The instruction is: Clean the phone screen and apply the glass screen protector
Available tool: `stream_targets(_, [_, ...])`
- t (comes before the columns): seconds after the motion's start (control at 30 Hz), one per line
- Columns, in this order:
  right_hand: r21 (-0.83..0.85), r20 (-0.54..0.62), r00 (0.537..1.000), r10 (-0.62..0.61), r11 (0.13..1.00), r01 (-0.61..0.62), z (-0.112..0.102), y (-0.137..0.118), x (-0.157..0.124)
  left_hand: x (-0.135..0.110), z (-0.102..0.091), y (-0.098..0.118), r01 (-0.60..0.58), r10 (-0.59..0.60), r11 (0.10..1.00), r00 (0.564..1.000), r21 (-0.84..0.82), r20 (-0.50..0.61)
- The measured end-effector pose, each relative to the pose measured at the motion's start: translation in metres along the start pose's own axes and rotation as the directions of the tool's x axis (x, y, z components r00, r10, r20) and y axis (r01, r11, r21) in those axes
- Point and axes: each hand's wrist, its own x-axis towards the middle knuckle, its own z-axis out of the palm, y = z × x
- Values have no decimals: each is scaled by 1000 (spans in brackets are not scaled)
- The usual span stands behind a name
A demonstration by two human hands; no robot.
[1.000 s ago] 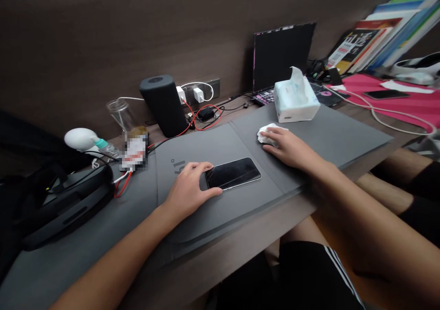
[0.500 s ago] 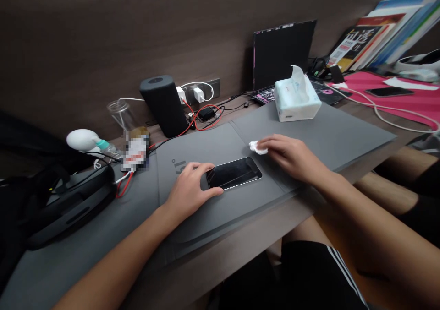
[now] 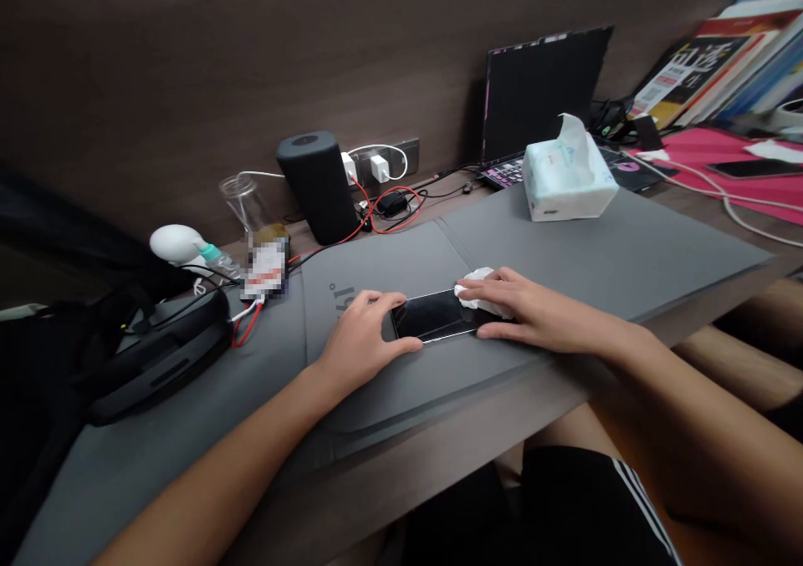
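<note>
A smartphone (image 3: 430, 317) with a dark screen lies face up on the grey desk mat (image 3: 401, 390). My left hand (image 3: 364, 332) grips its left end, thumb on the near edge and fingers on the far edge. A crumpled white tissue (image 3: 475, 290) is under the fingers of my right hand (image 3: 524, 307), at the phone's right end. My right thumb is by the phone's near right corner. That end of the phone is partly hidden by the tissue and hand.
Behind stand a black speaker (image 3: 318, 188), a laptop (image 3: 543, 98) and a tissue pack (image 3: 570, 181). A black headset (image 3: 163, 349), a glass jar (image 3: 248, 206) and another phone (image 3: 267, 265) with cables are at left. Books (image 3: 721, 64) lean at far right.
My right hand has moved left and nearer with the tissue, from beyond the phone onto its right end. My left hand keeps its hold. The view has shifted slightly.
</note>
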Motion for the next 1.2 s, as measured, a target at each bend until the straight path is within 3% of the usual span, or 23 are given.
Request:
stream_targets(0.2, [14,2,1000,-27,1000,27,2,13,-2,0,0,-1,-6,6,1000,1000,7,-3])
stream_targets(0.4, [-130,-79,992,-99,988,88,9,7,-6,0,-1,0,13,-13,1000,1000,19,1])
stream_targets(0.5, [-217,-146,980,-132,971,99,15,-4,-1,1,-1,0,-20,20,1000,1000,19,-7])
stream_targets(0.83, [-255,-74,974,-214,948,190,36,-61,46,0,1,-2,-89,89,996,995,21,-34])
stream_targets(0.93, [-274,-89,975,-205,946,174,29,-55,40,-1,0,-1,-58,59,997,998,43,-25])
stream_targets(1.2, [-258,-142,987,-75,965,36,4,-13,-8,0,-2,1,-4,4,999,1000,45,-7])
